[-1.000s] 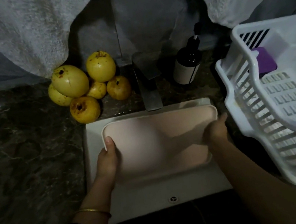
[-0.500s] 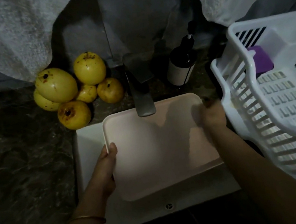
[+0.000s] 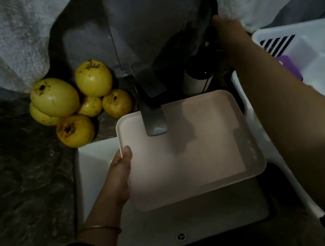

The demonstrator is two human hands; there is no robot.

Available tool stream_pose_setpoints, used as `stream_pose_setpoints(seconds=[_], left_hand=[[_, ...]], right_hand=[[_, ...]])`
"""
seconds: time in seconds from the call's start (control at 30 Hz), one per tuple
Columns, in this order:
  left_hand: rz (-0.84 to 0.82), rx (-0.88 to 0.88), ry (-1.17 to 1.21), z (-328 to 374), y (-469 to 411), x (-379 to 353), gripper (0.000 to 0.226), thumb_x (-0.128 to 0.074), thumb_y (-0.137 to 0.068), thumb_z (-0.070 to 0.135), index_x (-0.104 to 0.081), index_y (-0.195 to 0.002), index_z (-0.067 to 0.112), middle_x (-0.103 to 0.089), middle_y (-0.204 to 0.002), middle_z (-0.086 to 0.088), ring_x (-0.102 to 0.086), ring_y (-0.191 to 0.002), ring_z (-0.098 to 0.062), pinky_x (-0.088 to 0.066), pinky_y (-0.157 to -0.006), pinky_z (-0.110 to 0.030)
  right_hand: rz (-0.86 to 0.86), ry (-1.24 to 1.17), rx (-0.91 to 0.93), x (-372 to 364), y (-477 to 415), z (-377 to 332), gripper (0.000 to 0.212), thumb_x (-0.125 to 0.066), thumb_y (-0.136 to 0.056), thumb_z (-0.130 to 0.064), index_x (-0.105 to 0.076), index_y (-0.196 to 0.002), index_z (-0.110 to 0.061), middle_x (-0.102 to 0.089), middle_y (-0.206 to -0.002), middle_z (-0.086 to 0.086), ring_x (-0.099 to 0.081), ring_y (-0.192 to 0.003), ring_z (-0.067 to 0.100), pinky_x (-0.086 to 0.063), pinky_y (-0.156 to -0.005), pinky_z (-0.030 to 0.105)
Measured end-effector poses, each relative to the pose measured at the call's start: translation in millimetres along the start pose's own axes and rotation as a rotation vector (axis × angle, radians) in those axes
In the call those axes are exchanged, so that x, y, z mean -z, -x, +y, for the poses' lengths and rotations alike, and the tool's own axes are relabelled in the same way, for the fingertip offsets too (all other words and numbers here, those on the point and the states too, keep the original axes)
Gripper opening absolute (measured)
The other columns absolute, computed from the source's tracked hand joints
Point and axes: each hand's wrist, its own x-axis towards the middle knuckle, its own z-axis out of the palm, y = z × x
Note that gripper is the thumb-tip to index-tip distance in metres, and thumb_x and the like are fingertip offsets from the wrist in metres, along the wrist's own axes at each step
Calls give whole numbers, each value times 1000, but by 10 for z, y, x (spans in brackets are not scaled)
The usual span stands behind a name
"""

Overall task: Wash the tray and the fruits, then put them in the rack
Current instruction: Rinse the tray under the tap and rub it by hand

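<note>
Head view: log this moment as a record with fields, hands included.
tray: pale pink, held over the sink, its far end under the faucet
left hand: grips the tray's left edge, thumb on the rim
right hand: up at the pump of the dark soap bottle; grip unclear
fruits: six, yellow, piled on the counter left of the faucet
rack: white, right of the sink, purple item inside
</note>
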Motion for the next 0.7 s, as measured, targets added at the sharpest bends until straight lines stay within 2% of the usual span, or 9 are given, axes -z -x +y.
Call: stream_pose_setpoints(seconds=[0.1, 0.23, 0.37, 0.53, 0.7], left_hand=[[-11, 6, 38, 27, -21, -52, 21, -37, -101, 38, -54, -112, 32, -69, -105, -7, -65, -93, -27, -53, -70, -38], [2, 10, 43, 60, -66, -103, 28, -38, -100, 41, -52, -121, 30, -68, -106, -9, -65, -94, -30, -54, -73, -42], [1, 6, 26, 98, -106, -161, 33, -38, -100, 42, -52, -126, 27, -69, -107, -11, -66, -92, -29, -55, -71, -41], [20, 7, 23, 127, -128, -212, 25, -39, -100, 40, -54, -117, 30, -69, -103, -10, -65, -91, -30, -54, -71, -40], [24, -5, 6, 156, -118, -210, 25, -39, -100, 40, -55, -116, 30, -69, -104, -11, -66, -91, -30, -54, -73, -40]], right_hand=[[-57, 39, 55, -11, -18, 43, 28, -41, -101, -31, -55, -80, -20, -60, -79, -2, -57, -64, 5, -45, -51, 13], [-95, 128, 105, 13, -76, 88, 37, -44, -100, -35, -60, -74, -15, -64, -77, 0, -59, -59, 2, -48, -58, 14], [-145, 194, 139, 63, -70, 90, 40, -48, -98, -39, -69, -76, -12, -67, -58, -11, -57, -48, -3, -43, -49, 11], [-207, 170, 135, 145, -89, 113, 35, -54, -95, -40, -72, -76, -17, -73, -72, -8, -63, -61, 6, -50, -58, 20], [-212, 195, 178, 105, -35, 78, 33, -54, -96, -31, -71, -79, -9, -68, -57, -13, -51, -40, -1, -38, -43, 12]])
